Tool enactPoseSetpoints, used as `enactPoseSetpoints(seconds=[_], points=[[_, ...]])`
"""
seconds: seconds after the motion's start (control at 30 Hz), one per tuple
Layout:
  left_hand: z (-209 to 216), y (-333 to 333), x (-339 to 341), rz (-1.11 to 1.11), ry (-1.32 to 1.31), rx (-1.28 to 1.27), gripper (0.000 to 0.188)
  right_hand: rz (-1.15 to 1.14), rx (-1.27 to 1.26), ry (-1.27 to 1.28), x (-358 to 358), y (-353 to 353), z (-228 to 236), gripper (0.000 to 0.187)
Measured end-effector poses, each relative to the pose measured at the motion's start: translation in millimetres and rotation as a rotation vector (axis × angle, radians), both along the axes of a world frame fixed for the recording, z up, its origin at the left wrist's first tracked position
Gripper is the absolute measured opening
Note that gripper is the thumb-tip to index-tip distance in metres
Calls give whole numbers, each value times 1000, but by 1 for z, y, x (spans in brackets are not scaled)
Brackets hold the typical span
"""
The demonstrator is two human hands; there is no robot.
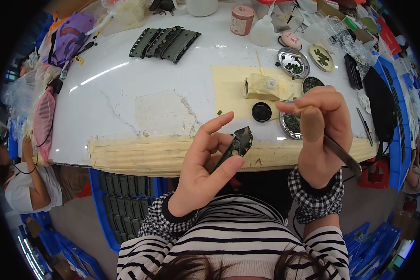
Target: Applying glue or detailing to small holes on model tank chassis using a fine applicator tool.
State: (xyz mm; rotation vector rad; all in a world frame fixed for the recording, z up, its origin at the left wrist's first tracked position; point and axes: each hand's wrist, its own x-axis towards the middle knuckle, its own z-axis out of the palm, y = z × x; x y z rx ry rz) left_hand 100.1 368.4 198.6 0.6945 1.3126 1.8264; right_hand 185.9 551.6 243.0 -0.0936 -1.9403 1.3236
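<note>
My left hand is closed round a dark green moulded plastic part, gripping it between thumb and fingers just in front of the table's taped edge. My right hand is raised to the right of it, pinching metal tweezers whose back end sticks out below the palm; their tips are hidden by the fingers. Partly behind that hand sits a round metal dish of small dark green pieces. A black round cap lies left of the dish, near a tape-wrapped block with a small bottle neck.
Several dark green curved parts lie together at the back left. More small dishes stand at the right, with a pink tin and a white squeeze bottle behind. Below the table edge, a blue crate holds similar parts.
</note>
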Motion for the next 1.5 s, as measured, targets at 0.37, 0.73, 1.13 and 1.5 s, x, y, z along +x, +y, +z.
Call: enactPoseSetpoints(seconds=[0.37,0.73,1.13,1.5], points=[[-1,4,4,68,178,-74,66,221,-209,-150,-3,-15,-8,21],[-3,5,5,78,192,-72,67,208,-216,-94,-6,-15,-13,14],[-5,1,1,-115,-289,138,48,-389,497,-113,-30,33,-15,7],[-3,2,3,-80,-274,117,56,-331,545,-220,-16,26,-14,23]])
